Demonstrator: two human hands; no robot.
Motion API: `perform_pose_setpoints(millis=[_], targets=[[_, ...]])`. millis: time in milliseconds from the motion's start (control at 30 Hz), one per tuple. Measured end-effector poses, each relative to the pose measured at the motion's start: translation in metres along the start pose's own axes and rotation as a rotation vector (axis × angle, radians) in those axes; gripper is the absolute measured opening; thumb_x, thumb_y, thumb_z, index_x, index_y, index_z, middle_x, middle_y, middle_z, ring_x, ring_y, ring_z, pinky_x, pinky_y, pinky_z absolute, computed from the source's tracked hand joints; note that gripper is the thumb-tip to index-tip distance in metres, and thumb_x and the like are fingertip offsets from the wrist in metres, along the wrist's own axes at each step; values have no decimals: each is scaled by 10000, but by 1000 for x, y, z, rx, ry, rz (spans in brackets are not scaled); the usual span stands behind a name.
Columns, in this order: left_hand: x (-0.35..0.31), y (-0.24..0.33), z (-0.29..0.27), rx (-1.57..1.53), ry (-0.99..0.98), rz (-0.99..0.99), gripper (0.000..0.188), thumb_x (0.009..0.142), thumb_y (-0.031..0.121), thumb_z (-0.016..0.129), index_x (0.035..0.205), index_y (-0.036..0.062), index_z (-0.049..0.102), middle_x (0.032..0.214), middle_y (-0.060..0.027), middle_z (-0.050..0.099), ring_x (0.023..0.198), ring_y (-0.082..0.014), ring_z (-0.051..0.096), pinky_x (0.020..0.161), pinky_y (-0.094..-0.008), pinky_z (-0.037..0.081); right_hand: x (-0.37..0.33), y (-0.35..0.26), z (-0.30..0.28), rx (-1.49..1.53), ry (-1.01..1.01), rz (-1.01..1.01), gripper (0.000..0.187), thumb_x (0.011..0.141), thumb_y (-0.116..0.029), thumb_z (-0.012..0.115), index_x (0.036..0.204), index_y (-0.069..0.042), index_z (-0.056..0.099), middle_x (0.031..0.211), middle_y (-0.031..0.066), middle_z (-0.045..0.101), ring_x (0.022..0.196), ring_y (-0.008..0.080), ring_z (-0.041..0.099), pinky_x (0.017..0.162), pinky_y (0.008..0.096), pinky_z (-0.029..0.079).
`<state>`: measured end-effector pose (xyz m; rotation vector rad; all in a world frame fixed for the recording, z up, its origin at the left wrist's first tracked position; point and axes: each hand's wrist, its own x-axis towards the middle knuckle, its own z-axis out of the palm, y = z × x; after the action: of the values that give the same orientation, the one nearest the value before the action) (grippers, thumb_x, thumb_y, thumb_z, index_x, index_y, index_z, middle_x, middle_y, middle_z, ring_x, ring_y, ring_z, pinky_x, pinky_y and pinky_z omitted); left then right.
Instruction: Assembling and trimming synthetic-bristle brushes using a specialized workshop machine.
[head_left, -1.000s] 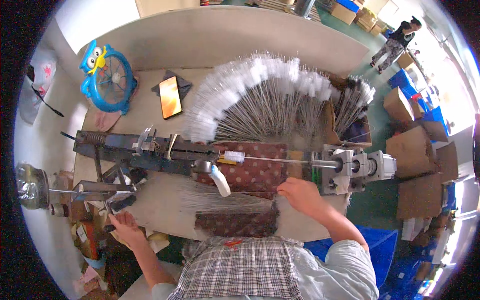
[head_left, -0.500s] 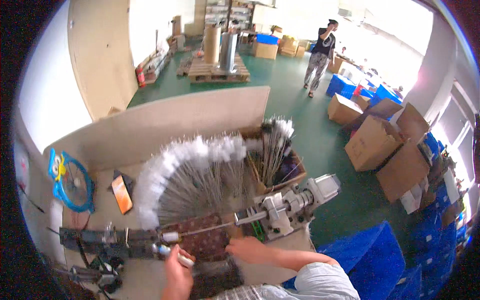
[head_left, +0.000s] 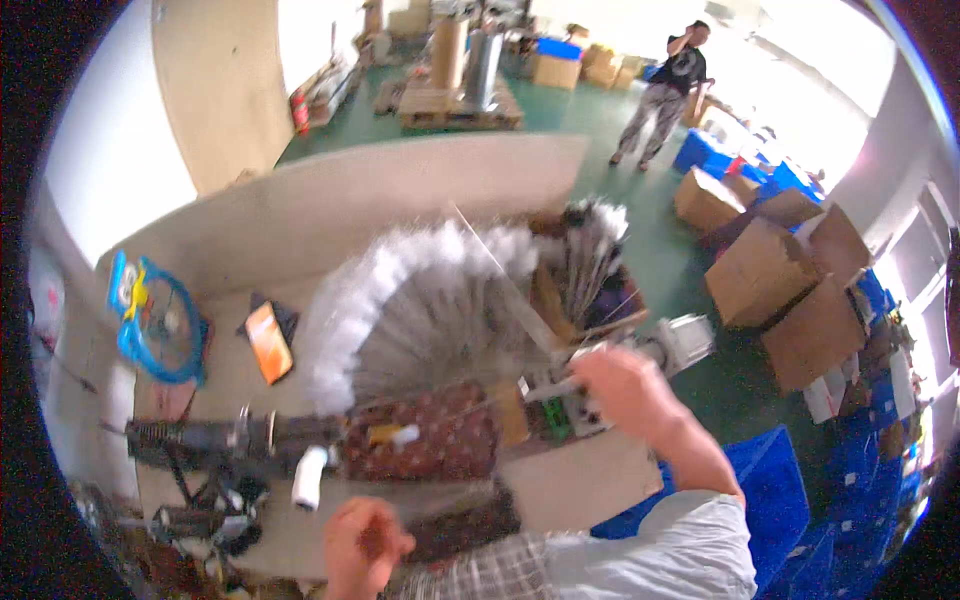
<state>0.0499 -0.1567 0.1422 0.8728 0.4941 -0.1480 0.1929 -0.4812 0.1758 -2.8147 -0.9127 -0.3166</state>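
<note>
Just right of the white handle point(head_left: 310, 478), the left hand point(head_left: 362, 548) hung, grip half open — farther right, the right hand point(head_left: 622, 388) pinched a blurred wire point(head_left: 487, 250).

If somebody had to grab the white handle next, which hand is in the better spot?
Probably the left hand: it is close to the white handle. The right hand is much farther away, over by the metal spindle unit.
</note>
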Motion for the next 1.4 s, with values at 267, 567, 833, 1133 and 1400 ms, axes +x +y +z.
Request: perform_pose_setpoints(millis=[267,567,833,1133,1400], targets=[[116,-49,96,1268,-281,892,271,803,97,608,1059,57,529,941,-98,573,622,-218,604,527,-359,481,39,-14,30,420,166,-49,119,772,-1,574,881,-17,617,848,96,624,749,271,609,655,342,513],[172,-51,115,1866,-209,1299,191,749,159,572,922,93,526,833,-59,548,675,-247,579,566,-364,467,40,-19,68,397,177,176,108,806,-139,576,903,-104,610,765,104,626,727,318,611,608,375,485],[144,-25,47,1708,-89,1280,277,730,105,663,1003,88,620,1033,-84,605,841,-261,602,716,-371,489,47,-17,63,565,-64,2,123,728,-265,644,743,-154,694,731,35,642,759,245,581,691,359,482],[68,-39,-23,1069,100,650,193,813,150,633,963,29,629,845,-67,648,774,-186,629,683,-295,499,124,-120,106,687,62,-403,84,719,-198,644,741,-124,676,704,-3,612,746,211,552,661,334,480],[55,-2,-67,-304,197,167,314,871,357,569,949,54,599,790,-64,637,642,-157,588,585,-305,496,137,-163,127,567,95,-373,84,681,-185,671,713,-110,650,695,0,598,751,210,555,663,328,477]])
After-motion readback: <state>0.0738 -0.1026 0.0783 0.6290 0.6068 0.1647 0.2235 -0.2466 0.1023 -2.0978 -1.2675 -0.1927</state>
